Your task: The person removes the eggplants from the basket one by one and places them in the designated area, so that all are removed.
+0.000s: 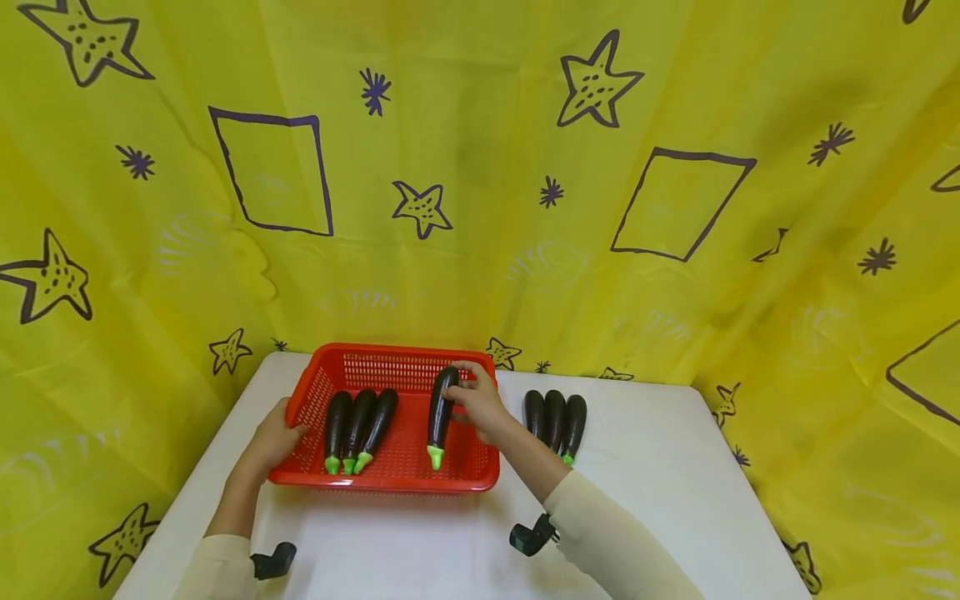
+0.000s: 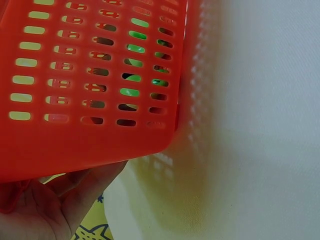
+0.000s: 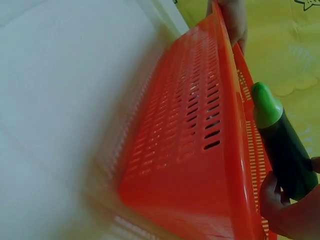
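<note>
A red plastic basket (image 1: 382, 483) with slotted walls stands on the white table. My left hand (image 1: 272, 435) grips its left end, thumb over the rim; the left wrist view shows fingers (image 2: 92, 192) against the outer wall. Three dark eggplants (image 1: 360, 425) with green stems lie side by side in the basket's left half. Over the right half, my right hand (image 1: 480, 406) holds another eggplant (image 1: 440, 412) between thumb and fingers, green stem toward me. In the right wrist view this eggplant (image 3: 285, 150) shows above the basket's rim.
Three more eggplants (image 1: 554, 415) lie close together on the white table (image 1: 645, 483), right of the basket and partly behind my right forearm. A yellow curtain (image 1: 480, 275) with dark star drawings hangs along the table's back and sides.
</note>
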Available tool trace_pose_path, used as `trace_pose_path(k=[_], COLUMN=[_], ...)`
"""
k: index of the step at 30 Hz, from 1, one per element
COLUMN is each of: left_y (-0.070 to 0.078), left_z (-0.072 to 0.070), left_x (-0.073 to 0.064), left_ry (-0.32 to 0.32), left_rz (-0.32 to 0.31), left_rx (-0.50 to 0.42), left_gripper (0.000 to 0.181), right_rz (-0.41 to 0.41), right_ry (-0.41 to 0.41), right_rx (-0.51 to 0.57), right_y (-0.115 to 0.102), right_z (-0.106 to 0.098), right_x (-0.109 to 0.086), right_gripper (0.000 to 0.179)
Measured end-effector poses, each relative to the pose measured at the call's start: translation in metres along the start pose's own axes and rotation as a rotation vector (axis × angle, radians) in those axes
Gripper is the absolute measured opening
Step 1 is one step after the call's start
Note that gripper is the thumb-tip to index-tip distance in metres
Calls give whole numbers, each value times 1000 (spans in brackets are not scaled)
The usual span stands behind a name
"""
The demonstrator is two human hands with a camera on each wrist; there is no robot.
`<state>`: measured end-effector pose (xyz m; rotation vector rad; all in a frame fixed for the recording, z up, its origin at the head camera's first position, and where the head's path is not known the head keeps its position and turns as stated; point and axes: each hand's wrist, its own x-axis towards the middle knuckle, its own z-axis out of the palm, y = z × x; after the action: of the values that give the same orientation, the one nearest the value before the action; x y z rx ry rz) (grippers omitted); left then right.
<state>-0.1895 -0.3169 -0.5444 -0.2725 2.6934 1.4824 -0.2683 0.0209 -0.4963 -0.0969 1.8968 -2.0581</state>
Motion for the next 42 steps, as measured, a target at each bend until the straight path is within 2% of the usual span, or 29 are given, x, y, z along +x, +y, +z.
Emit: trace_pose_path(k=[10,17,25,42], left_y=[2,1,4,3], left_z=[-4,-1,-2,-1], left_x=[0,-1,-2,0], left_ry=[2,-2,3,-6], left_rz=[1,-7,4,-7], left_rx=[6,-3,-9,-5], left_gripper=[48,46,44,45], right_rz=[-25,-25,-40,-20], right_ry=[-40,-50,-27,89], right_rx=[2,5,3,-31], right_y=[-5,-12,-16,-5], right_z=[-7,-21,-48,-117], right_x=[-8,-20,-31,-49], right_gripper=[61,60,61,60])
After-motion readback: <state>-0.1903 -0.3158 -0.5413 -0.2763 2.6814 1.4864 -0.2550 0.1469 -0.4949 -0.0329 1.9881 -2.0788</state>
